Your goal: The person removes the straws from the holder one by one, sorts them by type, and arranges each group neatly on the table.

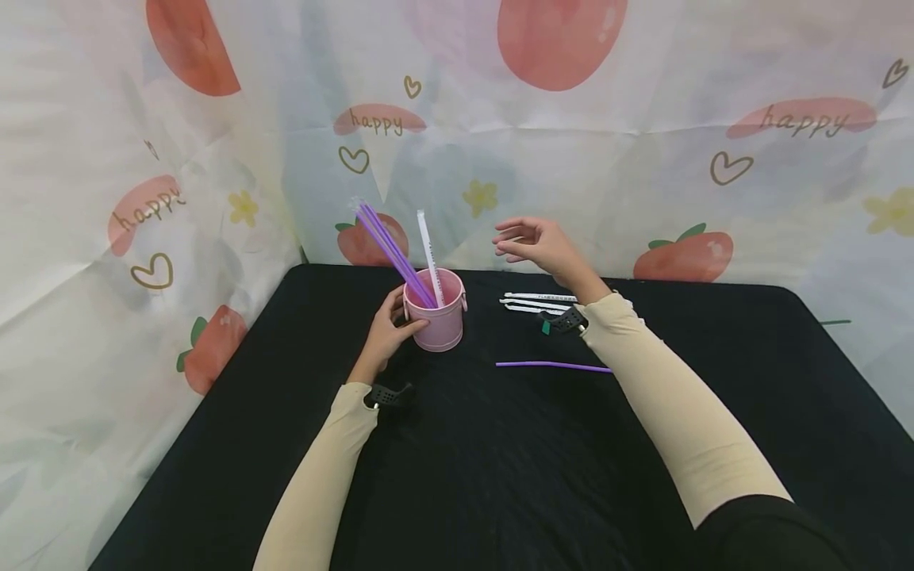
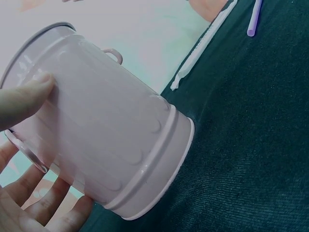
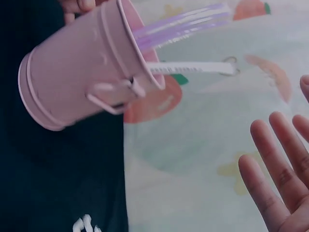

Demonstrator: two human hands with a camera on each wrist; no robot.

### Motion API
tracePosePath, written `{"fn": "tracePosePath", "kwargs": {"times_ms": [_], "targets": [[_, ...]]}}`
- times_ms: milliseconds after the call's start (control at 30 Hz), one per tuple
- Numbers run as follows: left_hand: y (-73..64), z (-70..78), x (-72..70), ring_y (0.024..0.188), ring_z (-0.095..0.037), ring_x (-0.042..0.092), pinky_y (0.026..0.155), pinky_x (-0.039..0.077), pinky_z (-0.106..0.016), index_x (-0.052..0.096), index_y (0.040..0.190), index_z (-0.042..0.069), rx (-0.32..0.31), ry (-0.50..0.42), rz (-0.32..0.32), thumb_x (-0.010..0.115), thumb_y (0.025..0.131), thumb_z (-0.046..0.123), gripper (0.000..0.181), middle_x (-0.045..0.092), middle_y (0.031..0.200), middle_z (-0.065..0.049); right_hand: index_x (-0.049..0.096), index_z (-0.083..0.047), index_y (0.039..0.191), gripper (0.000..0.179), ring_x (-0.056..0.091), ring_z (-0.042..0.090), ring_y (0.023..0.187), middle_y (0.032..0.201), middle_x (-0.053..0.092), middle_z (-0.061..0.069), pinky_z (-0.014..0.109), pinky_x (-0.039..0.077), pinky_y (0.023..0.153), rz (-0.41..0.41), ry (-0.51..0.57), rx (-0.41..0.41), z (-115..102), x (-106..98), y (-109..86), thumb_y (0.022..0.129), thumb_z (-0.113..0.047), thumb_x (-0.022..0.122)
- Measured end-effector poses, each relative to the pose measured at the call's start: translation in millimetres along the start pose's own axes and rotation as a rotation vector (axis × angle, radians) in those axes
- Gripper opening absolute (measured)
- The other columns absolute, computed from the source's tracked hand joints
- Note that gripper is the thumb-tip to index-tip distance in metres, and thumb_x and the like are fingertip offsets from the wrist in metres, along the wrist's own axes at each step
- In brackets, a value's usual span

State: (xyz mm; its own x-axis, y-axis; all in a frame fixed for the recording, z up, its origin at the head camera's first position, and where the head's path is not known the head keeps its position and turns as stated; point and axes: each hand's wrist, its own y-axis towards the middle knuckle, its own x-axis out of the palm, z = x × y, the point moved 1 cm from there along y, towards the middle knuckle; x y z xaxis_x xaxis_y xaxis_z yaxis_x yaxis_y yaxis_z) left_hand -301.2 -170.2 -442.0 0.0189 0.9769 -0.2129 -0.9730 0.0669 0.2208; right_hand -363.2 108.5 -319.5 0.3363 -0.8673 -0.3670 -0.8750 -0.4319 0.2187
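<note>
A pink metal bucket (image 1: 439, 331) stands on the black table, and my left hand (image 1: 385, 333) holds it from the left. In the left wrist view the thumb lies on the bucket's wall, with the fingers round its side. Purple straws (image 1: 385, 242) in clear wrapping lean to the left inside it, beside one white paper-wrapped straw (image 1: 429, 254). My right hand (image 1: 539, 244) hovers in the air to the right of the bucket, fingers extended and nothing held, as the right wrist view (image 3: 277, 174) also reveals.
White paper-wrapped straws (image 1: 535, 303) lie on the table below the right hand. Nearer the front is a single purple straw (image 1: 550, 365), its right end hidden by the right sleeve. A patterned cloth (image 1: 457, 182) hangs behind the black table (image 1: 500, 460).
</note>
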Motion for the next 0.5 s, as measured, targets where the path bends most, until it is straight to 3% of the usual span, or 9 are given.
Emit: {"fn": "tracePosePath", "kwargs": {"times_ms": [100,300,500], "targets": [[-0.1,0.3,-0.5,0.131,-0.035,0.041,0.109,0.035,-0.049,0.031,0.145,0.009,-0.008,-0.015,-0.01,0.07,0.082,0.006,0.074,0.042,0.141,-0.018,0.055,-0.002,0.124,0.037,0.068,0.01,0.089,0.119,0.063,0.022,0.038,0.055,0.084,-0.015,0.037,0.0,0.0,12.1,5.9,0.09,-0.014,0.061],[-8.4,24.4,-1.2,0.133,-0.039,0.037,0.11,0.032,-0.051,0.027,0.145,0.003,-0.039,-0.043,-0.039,0.067,0.083,0.002,0.074,0.038,0.143,-0.023,0.054,0.004,0.124,0.037,0.068,0.008,0.087,0.118,0.062,0.026,0.046,0.053,0.087,-0.071,0.089,-0.02,-2.8,37.6,15.8,0.09,-0.009,0.06],[-10.1,28.7,-0.5,0.132,-0.039,0.039,0.109,0.034,-0.051,0.027,0.146,0.002,-0.038,-0.028,-0.036,0.068,0.083,0.002,0.075,0.039,0.143,-0.024,0.055,0.004,0.122,0.037,0.064,0.031,0.105,0.118,0.061,0.027,0.041,0.055,0.085,-0.11,0.088,-0.018,-6.7,64.9,22.2,0.088,-0.008,0.063]]}}
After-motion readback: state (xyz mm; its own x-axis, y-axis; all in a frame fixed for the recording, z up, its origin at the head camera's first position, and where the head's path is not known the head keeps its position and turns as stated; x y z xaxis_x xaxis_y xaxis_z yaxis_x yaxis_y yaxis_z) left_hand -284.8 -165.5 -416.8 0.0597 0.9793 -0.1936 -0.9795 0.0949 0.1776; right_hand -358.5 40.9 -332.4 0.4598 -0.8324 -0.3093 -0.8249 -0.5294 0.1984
